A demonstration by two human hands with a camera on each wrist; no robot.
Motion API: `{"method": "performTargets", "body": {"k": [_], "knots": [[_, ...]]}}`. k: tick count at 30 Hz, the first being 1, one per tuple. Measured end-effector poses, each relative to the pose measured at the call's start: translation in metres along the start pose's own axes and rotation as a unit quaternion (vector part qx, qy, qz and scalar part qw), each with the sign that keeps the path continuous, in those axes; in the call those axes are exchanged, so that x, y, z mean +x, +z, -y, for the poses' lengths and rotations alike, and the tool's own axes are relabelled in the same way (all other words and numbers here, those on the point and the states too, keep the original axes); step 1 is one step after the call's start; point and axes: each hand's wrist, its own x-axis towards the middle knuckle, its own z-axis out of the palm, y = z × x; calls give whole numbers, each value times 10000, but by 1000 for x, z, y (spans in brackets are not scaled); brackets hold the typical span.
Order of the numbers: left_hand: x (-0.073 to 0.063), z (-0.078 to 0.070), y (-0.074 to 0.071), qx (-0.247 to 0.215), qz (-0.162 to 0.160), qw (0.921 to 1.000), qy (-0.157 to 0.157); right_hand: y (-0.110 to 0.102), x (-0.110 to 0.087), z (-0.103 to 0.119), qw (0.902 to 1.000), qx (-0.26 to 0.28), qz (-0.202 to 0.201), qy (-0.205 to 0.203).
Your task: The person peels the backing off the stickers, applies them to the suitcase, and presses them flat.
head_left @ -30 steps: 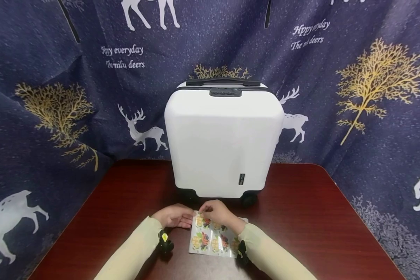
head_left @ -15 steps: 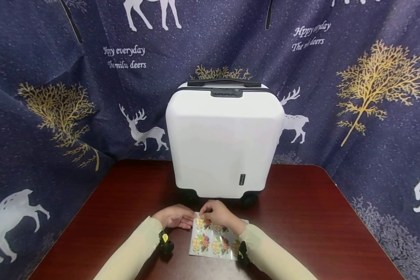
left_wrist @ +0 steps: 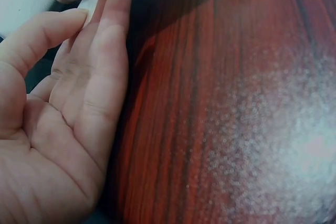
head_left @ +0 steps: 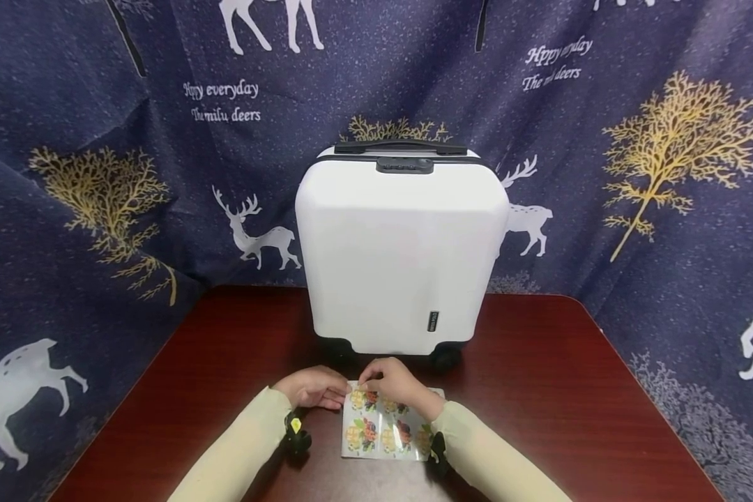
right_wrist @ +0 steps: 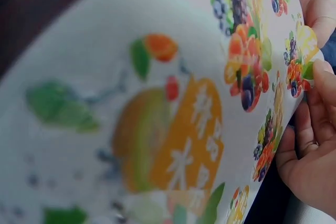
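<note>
A white sheet of fruit stickers [head_left: 383,454] lies on the table in front of me, with colourful fruit designs [right_wrist: 247,66] printed in rows. My left hand [head_left: 314,388] is at its far left corner. In the left wrist view, the thumb and a finger of that hand pinch the sheet's white edge [left_wrist: 92,6], the other fingers stretched beneath. My right hand [head_left: 394,383] reaches across the sheet from the right, and its thumb and index finger pinch the edge of a fruit sticker [right_wrist: 297,83] near that same corner. The right forearm covers the sheet's right part.
A white suitcase [head_left: 401,265] with black wheels and a black top handle stands upright just beyond the hands. The dark red table [head_left: 539,390] extends to both sides. Behind it hangs a blue cloth [head_left: 376,70] printed with deer and trees.
The near left corner of the sticker sheet has shifted slightly to the right. Both hands stay almost in place, keeping their pinch.
</note>
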Motion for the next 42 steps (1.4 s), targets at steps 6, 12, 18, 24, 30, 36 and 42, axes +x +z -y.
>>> {"method": "performTargets", "body": {"k": [6,12,18,24,30,36,42], "knots": [[-1,0,-1,31,44,10000,21,-1,-3,1,9997,144,70,165],[1,0,0,-5,140,9998,105,-4,-6,-1,10000,34,32,69],[1,0,2,22,72,9998,163,-4,-9,-1,9999,106,1,15],[-3,-3,5,24,17,9999,120,-4,-10,-1,9996,276,21,16],[-2,-3,4,63,-82,9999,91,-5,-10,0,9993,359,26,-46],[-1,-3,4,135,-146,9998,79,-7,-12,3,9989,455,46,132],[-2,-3,4,200,-203,9996,15,-10,-15,4,9979,605,111,177]]}}
